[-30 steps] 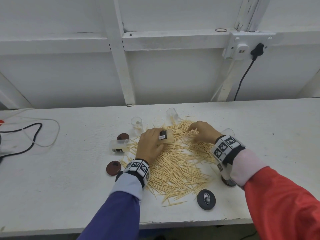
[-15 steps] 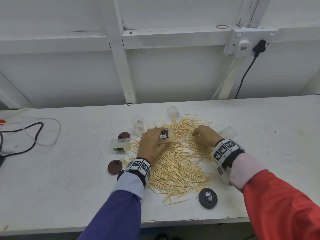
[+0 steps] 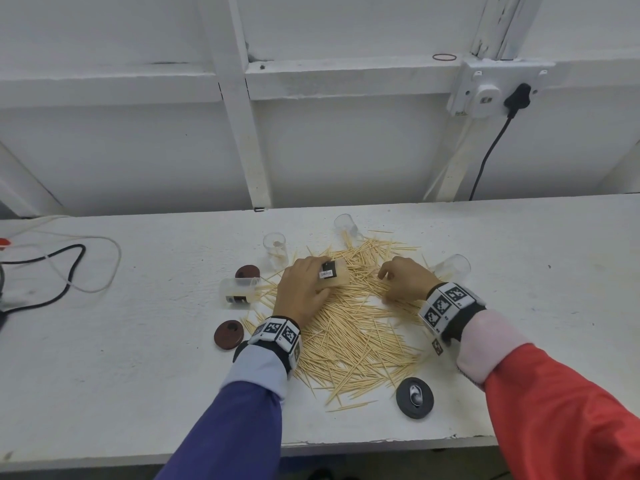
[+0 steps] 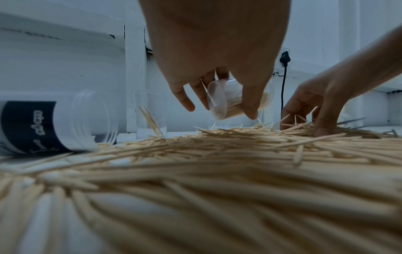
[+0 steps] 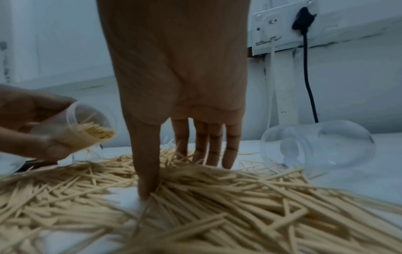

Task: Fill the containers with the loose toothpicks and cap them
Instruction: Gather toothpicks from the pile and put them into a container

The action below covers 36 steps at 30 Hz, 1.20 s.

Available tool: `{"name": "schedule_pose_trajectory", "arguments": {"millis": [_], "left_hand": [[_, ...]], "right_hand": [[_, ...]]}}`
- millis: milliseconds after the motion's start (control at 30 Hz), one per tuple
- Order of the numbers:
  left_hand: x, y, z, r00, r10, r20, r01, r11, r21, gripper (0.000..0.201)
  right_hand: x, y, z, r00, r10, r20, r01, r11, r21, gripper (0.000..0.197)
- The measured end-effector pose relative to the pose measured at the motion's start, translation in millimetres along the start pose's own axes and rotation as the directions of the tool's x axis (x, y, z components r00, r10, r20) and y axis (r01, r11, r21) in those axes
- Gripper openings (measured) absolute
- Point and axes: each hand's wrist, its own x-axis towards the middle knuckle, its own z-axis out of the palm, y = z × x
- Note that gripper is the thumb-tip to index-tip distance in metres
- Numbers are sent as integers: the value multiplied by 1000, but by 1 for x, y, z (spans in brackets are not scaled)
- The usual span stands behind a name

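Left hand (image 3: 302, 289): grasping a clear jar (image 3: 333, 278), tilted on its side above the pile, partly packed with toothpicks, barcode label up, mouth toward the right hand.
Right hand (image 3: 405, 281): fingers and thumb bent down into the toothpicks (image 3: 356, 327), tips pressed among the sticks; whether any are pinched cannot be told.
Toothpicks: loose heap on the white counter (image 3: 138, 375), under and between both hands.
Labelled jar (image 3: 239, 292): on its side, just left of the left hand.
Upright clear jar (image 3: 275, 250): beyond the left hand.
Two further clear jars: one (image 3: 346, 226) beyond both hands, one (image 3: 452, 266) just right of the right hand.
Brown lids (image 3: 228, 334): left of the left wrist.
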Motion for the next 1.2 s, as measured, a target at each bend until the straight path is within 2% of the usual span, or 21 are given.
{"name": "schedule_pose_trajectory", "arguments": {"millis": [100,167,333,500,700,767,833,967,1200], "left_hand": [[-1,0,-1,1000,2,5,-2,1000,5,53],[-1,0,-1,1000,4,14,-4,1000,8,53],[0,1,-1,1000,1,25,-1,1000,9,53],[0,1,0,1000,-3,24,3,1000,7,53],[0,0,1,1000,-9,26,9,1000,14,53],[0,0,1,1000,-14,26,13,1000,14,53],[0,0,1,1000,-13,22,13,1000,14,53],[0,1,0,1000,-21,16,21,1000,7,53],[-1,1,0,1000,-24,12,24,1000,5,54]], "right_hand": [[-5,-3,-1,999,42,-17,-42,999,-29,54],[-6,-5,-2,999,35,-9,-35,999,-40,49],[-8,-12,-2,1000,-20,7,20,990,-142,12],[-9,-15,-3,998,-27,48,34,990,-138,28],[-9,-19,-13,994,-87,67,93,991,-95,26],[-7,-22,-16,995,-88,54,89,996,-18,28],[-7,-23,-19,994,-90,60,82,988,132,27],[-10,-26,-23,992,-121,43,94,914,394,20],[-14,-31,-16,985,-155,77,95,853,513,20]]}}
